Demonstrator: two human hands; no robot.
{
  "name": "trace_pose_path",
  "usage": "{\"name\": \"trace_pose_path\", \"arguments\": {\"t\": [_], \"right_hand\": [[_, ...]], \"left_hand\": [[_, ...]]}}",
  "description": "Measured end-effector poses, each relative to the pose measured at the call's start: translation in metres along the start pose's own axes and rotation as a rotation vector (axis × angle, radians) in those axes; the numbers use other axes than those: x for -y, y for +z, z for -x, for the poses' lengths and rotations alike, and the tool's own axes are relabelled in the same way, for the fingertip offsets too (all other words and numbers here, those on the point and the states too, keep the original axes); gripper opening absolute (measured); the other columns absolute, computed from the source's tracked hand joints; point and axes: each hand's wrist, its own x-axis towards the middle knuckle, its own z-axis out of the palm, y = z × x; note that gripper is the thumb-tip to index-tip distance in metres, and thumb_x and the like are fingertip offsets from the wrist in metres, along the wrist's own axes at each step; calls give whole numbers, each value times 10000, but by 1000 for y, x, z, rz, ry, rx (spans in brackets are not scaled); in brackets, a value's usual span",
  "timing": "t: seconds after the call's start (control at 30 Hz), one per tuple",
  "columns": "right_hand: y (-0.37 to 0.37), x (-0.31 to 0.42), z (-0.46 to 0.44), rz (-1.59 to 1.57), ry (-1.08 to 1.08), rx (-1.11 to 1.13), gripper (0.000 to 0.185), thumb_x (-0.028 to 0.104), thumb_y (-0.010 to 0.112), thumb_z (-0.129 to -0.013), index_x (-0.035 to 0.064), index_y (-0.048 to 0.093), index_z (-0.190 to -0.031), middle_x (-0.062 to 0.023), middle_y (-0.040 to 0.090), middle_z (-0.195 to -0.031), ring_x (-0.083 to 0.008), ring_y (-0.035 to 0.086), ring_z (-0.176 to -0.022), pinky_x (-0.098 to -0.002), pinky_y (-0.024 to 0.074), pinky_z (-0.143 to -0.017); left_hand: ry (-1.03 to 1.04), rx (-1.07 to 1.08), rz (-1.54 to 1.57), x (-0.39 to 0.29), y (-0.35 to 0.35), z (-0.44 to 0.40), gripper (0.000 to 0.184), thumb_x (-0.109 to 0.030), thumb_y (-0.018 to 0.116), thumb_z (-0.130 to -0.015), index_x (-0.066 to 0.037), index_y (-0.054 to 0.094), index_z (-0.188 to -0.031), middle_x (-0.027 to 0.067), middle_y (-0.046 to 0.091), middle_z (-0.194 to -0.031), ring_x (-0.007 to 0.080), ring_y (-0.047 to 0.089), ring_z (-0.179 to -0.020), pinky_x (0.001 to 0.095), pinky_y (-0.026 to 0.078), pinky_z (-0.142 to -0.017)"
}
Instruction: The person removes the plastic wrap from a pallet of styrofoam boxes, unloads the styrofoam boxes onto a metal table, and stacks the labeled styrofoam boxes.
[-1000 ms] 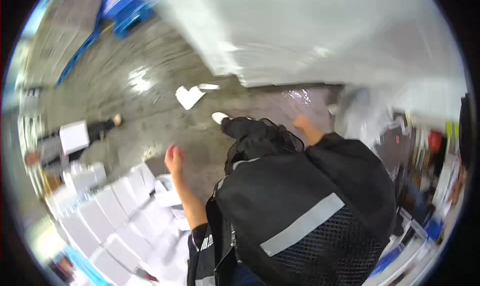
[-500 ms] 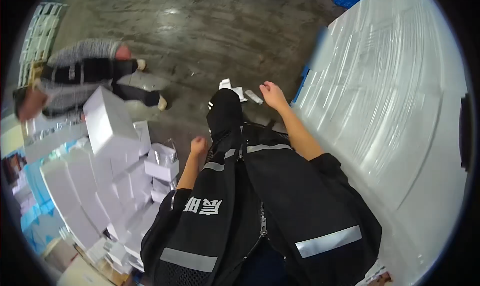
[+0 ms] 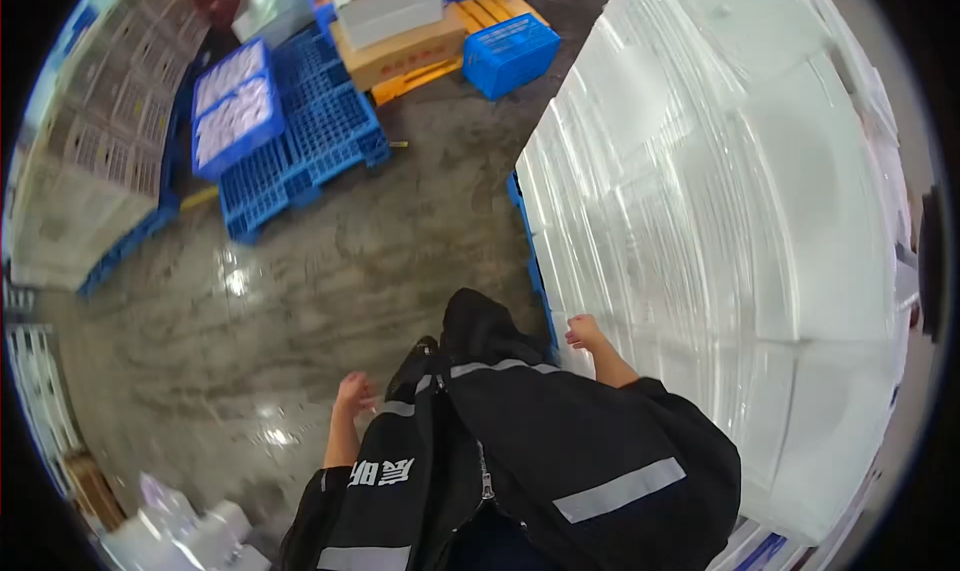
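My left hand [image 3: 355, 393] hangs low beside my black vest [image 3: 590, 421], above the wet floor. Its fingers are loosely bent and somewhat apart, with nothing in them. My right hand [image 3: 584, 332] is in front of the wrapped stack of white boxes [image 3: 690, 201] on my right. Those fingers curl loosely, thumb apart, and hold nothing I can see. Whether this hand touches the stack I cannot tell.
Blue pallets [image 3: 310, 121] stand ahead, with a blue crate of white packs [image 3: 235, 111] and a cardboard carton [image 3: 400, 51] by them. A blue basket [image 3: 510, 53] is further right. Stacked crates [image 3: 110, 141] line the left; white boxes [image 3: 190, 536] lie lower left.
I have moved forward along the wrapped stack. The other person and most of the white boxes on the left have left view; pallets and crates have come into view ahead.
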Motion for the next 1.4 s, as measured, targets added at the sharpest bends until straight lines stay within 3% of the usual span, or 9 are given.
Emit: {"name": "trace_pose_path", "arguments": {"t": [0.2, 0.33, 0.4, 0.63, 0.73, 0.9, 1.0, 1.07, 1.4], "right_hand": [[29, 33, -154, -166, -93, 63, 265, 246, 502, -857, 34, 648, -793, -179, 651, -783, -268, 638, -632, -393, 507, -548], [38, 158, -187, 654, -1112, 117, 181, 191, 607, -753, 28, 605, -674, -101, 522, -528, -222, 519, -441, -403, 363, -382], [0, 304, -93, -152, -93, -226, 193, 213, 639, -720, 27, 619, -674, -70, 502, -506, -215, 509, -431, -403, 370, -398], [-24, 467, -292, -262, -396, -203, 307, 304, 634, -800, 4, 652, -862, -129, 652, -749, -229, 617, -670, -390, 482, -586], [-29, 511, -344, -200, -669, -519, 308, 319, 612, -847, 20, 637, -916, -182, 638, -783, -308, 608, -696, -457, 462, -602], [-103, 602, -373, -354, -425, -659, 376, 368, 598, -845, 3, 635, -925, -200, 635, -824, -326, 605, -748, -459, 462, -647], [-178, 623, -402, -415, -279, -710, 427, 405, 588, -843, -10, 634, -931, -214, 633, -855, -340, 602, -787, -461, 462, -680], [-220, 620, -419, -426, -189, -708, 460, 429, 581, -842, -18, 633, -936, -223, 631, -875, -349, 600, -813, -462, 462, -702], [-472, 598, -536, -412, 177, -565, 629, 551, 548, -836, -61, 629, -958, -268, 624, -977, -395, 591, -943, -467, 461, -814]], "left_hand": [[-35, 279, -845, -369, 218, -16, 359, -300, 580, -881, -79, 539, -1161, 59, 606, -1059, 199, 623, -857, 339, 533, -621], [-42, 571, -1237, -489, 345, -25, 454, -150, 578, -834, -71, 457, -1265, 100, 544, -1205, 206, 563, -1026, 329, 531, -693], [49, 608, -1343, -551, 400, -50, 502, -102, 578, -815, -68, 431, -1294, 114, 522, -1243, 203, 539, -1077, 324, 528, -725], [841, 1207, -1598, -704, 588, -175, 591, -110, 576, -843, -113, 358, -1393, 90, 584, -1104, 186, 609, -891, 317, 500, -687], [-2, 1022, -1558, -781, 690, -219, 687, 73, 539, -755, -67, 340, -1398, 108, 479, -1303, 175, 465, -1155, 324, 419, -939], [-155, 1188, -1597, -867, 845, -343, 610, -14, 582, -819, -150, 388, -1381, 36, 590, -1091, 129, 568, -871, 275, 480, -676], [547, 1910, -1720, -880, 985, -349, 668, -12, 622, -801, -156, 354, -1396, 23, 594, -1019, 91, 560, -842, 239, 469, -626], [-348, 1352, -2114, -884, 1056, -359, 681, 10, 630, -797, -119, 333, -1396, 28, 604, -1000, 92, 563, -861, 243, 476, -668], [-451, 1511, -1860, -852, 1444, -445, 605, 39, 634, -807, -61, 385, -1349, 47, 607, -1074, 93, 563, -958, 261, 475, -827]]}}
